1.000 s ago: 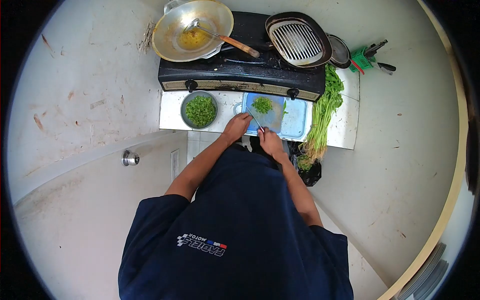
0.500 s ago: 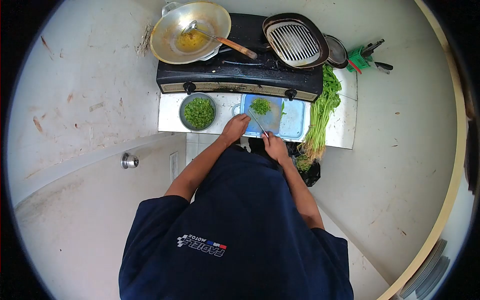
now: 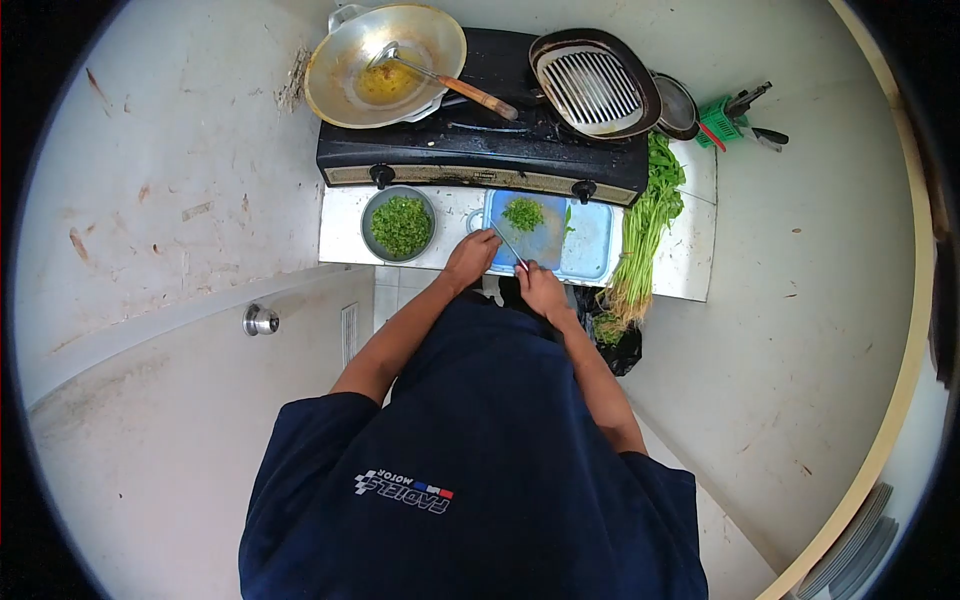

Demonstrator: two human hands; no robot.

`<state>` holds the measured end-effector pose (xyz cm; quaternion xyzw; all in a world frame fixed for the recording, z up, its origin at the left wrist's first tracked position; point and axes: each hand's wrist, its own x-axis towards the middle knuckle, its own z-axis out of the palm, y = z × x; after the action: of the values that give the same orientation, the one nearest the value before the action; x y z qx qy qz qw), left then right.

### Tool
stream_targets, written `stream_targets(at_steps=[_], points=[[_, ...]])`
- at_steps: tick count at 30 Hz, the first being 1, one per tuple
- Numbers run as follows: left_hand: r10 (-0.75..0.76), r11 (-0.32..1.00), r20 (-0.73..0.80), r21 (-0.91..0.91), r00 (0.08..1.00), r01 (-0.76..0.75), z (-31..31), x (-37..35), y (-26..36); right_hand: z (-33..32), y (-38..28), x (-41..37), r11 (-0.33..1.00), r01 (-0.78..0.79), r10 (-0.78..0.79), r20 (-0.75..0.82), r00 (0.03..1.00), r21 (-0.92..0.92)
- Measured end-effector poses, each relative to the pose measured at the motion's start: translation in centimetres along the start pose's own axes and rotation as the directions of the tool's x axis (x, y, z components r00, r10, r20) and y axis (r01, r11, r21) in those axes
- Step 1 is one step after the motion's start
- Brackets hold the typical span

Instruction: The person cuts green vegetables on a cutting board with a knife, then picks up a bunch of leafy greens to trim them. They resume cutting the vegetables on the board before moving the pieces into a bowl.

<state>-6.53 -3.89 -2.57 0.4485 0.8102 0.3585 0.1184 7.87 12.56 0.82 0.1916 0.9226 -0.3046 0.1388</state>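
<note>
My right hand [image 3: 542, 290] is wrapped around the handle of a kitchen knife [image 3: 508, 243], whose blade slants up and left over the blue cutting board [image 3: 590, 250]. Close to the blade's tip, at the board's left front edge, my left hand [image 3: 473, 258] has its fingers curled together; what they hold, if anything, is hidden. A small heap of chopped green herbs [image 3: 523, 213] lies on the board beyond the blade. Left of the board stands a grey bowl [image 3: 432, 240] filled with more chopped greens [image 3: 399, 225].
Behind the board is a black gas stove [image 3: 480, 150] bearing a wok [image 3: 330, 80] with a wooden-handled ladle [image 3: 480, 98] and a grill pan [image 3: 645, 110]. Long-stemmed greens [image 3: 648, 230] lie at right, above a black bag [image 3: 625, 355]. A green basket [image 3: 715, 120] holds utensils.
My right hand and the knife have shifted slightly left, bringing the blade closer to my left hand. My left hand stays about where it was.
</note>
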Motion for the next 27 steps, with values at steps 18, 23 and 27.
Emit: stream_targets(at_steps=[18,23,27], points=[[0.012,1.0,-0.002,0.007,1.0,-0.012,0.0,0.2,-0.1,1.0,-0.2,0.2,1.0,-0.006,0.006,0.011,1.0,0.015],[-0.079,0.993,-0.056,-0.087,0.995,0.074,-0.2,0.1,0.7,1.5,-0.5,0.8,1.0,0.017,-0.016,-0.046,0.999,0.011],[-0.228,0.955,-0.035,-0.204,0.973,0.216,0.0,0.2,0.6,1.2,0.2,-0.4,0.999,-0.038,0.039,-0.015,0.999,0.018]])
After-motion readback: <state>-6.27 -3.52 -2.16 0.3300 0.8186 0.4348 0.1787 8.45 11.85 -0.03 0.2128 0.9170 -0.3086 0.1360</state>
